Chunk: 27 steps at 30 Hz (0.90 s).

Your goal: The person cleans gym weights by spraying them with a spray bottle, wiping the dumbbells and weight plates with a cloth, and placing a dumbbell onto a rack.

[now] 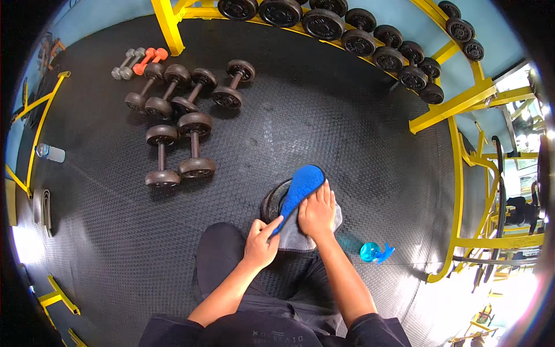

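A cloth with a blue side (303, 184) and a grey side lies over a round dark weight, perhaps a dumbbell head (272, 201), just in front of my knees. My left hand (260, 245) pinches the cloth's near-left edge between thumb and fingers. Flat on the cloth's right part rests my right hand (318, 212), fingers together and pointing away from me. Most of the weight is hidden under the cloth. A blue spray bottle (370, 252) stands on the floor to the right of my right forearm.
Several dark dumbbells (161, 156) stand ahead-left on the black rubber floor (269, 126), with small grey and orange ones (149, 60) behind. A yellow rack (167, 26) holds more dumbbells (323, 24). At left are a water bottle (51, 153) and a folded grey mat (43, 211); yellow gym frames (459, 182) stand right.
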Available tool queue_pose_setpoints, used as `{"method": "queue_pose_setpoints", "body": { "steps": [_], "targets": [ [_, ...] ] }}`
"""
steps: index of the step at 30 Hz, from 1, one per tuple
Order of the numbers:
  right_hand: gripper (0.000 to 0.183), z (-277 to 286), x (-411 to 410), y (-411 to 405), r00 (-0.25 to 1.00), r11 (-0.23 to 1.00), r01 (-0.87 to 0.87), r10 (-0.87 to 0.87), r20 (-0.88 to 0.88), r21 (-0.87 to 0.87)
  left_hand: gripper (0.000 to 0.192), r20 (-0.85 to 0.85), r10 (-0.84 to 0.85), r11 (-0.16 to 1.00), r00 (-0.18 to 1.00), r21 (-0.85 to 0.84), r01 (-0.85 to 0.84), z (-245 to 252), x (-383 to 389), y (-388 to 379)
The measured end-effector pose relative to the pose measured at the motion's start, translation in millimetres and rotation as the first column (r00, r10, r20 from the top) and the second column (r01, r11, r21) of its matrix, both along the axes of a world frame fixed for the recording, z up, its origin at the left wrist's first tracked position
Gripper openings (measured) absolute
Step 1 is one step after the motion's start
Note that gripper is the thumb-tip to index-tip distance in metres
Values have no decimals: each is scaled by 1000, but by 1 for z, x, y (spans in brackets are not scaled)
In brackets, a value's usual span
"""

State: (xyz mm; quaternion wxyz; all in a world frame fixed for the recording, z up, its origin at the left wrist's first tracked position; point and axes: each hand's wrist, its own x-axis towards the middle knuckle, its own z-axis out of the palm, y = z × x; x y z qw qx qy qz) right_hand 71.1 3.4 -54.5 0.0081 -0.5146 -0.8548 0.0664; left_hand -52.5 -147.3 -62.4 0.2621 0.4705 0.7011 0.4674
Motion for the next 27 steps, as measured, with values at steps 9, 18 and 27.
{"method": "queue_pose_setpoints", "body": {
  "steps": [9,18,27],
  "targets": [
    [70,5,30,-91,980,991,100,-114,-163,-94,32,-100,-252,964,963,56,258,10,11,-10],
    [59,8,8,-54,990,992,81,-91,-106,-102,20,10,-19,997,1000,75,18,7,1,-1],
    [67,10,-30,-35,998,995,-48,44,-47,-89,30,204,352,929,914,40,-367,-21,-20,3]
  ]
}}
